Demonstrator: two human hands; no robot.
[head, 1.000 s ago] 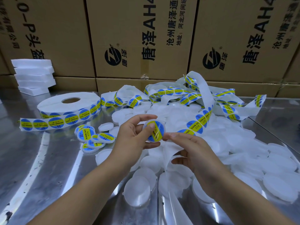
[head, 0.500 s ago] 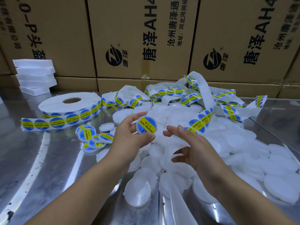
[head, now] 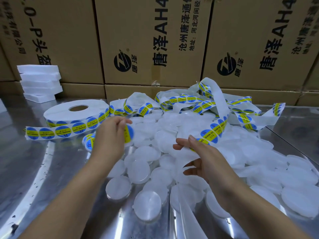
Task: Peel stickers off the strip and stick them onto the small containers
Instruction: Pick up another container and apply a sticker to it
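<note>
Brown cardboard boxes point(head: 151, 40) with black print wall off the back of the shiny steel table point(head: 43, 169). On it spreads a heap of round, flat, milky plastic containers point(head: 147, 206). Left of the heap a thick white sticker roll point(head: 58, 112) lies flat on its side. The paper strip point(head: 221, 107), carrying round blue-and-yellow stickers, runs from my right hand up and away, then loops into a tangle by the boxes. My right hand point(head: 205, 157) pinches its near end between thumb and fingers. My left hand point(head: 110, 137) grips a labelled container point(head: 128, 136) on edge over the heap's left side, sticker facing right, yellow band upright.
</note>
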